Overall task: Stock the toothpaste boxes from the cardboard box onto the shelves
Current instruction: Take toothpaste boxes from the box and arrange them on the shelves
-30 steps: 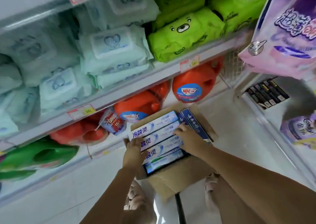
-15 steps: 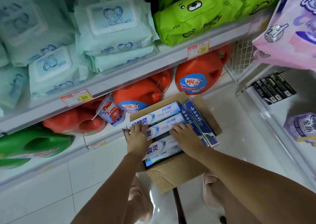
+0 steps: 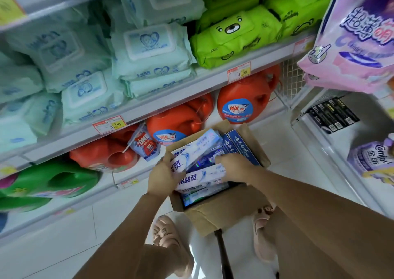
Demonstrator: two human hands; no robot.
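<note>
Curled fingers of the left hand grasp the near end of a white toothpaste box, tilted up out of the cardboard box. The right hand lies on the packed boxes; whether it grips one, I cannot tell. This looks like the pick-up step. Next, the box probably needs lifting clear and a free spot on the shelves.

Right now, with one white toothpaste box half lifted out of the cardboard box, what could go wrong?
The left hand holds the tilted white toothpaste box only at one end, so it may slip. The right hand lies on the other boxes; pushing down could tip the cardboard box toward the feet.
</note>
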